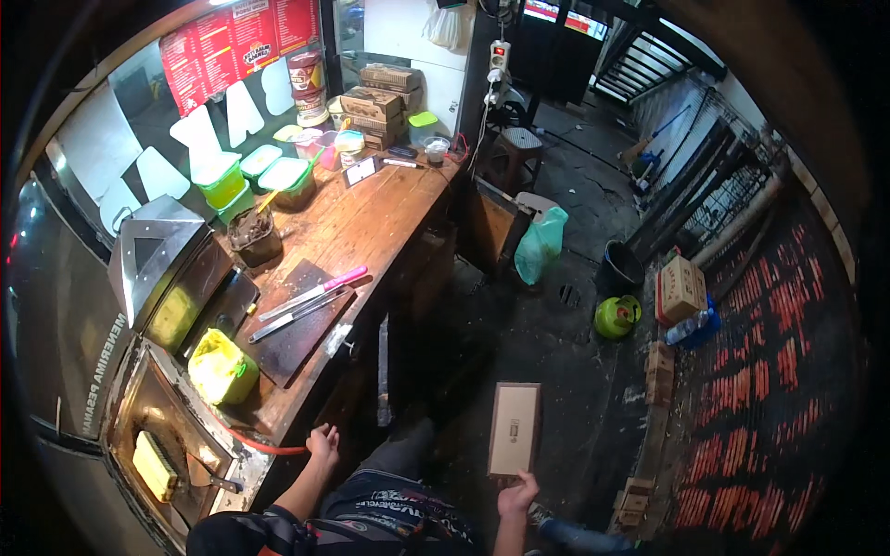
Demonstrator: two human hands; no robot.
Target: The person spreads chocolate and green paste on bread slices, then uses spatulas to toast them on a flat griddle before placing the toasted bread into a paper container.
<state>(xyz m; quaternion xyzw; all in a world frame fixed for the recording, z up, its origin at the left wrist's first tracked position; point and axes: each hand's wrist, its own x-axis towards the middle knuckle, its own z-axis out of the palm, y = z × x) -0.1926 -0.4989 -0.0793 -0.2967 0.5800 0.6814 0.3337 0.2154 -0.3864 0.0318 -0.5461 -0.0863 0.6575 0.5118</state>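
Observation:
My right hand (518, 493) grips one short end of a flat brown cardboard box (514, 431), holding it out over the dark floor. My left hand (323, 443) is by the counter's front edge, fingers loosely bent and apart, with nothing visible in it. An orange hose (268, 447) runs up to that wrist in the picture; whether they touch is unclear. On the griddle (201, 424) to the left lies a yellowish block of bread (154, 465) beside a scraper (208, 476). A tub of yellow spread (221, 368) stands at the griddle's edge.
A long knife with a pink handle (316, 292) and metal tongs (299, 316) lie on a dark board (292, 361). Behind are a tub of brown spread (255, 236) and stacked boxes (372, 104). A green gas cylinder (615, 318) stands on the floor; someone's jeans leg (580, 535) shows below.

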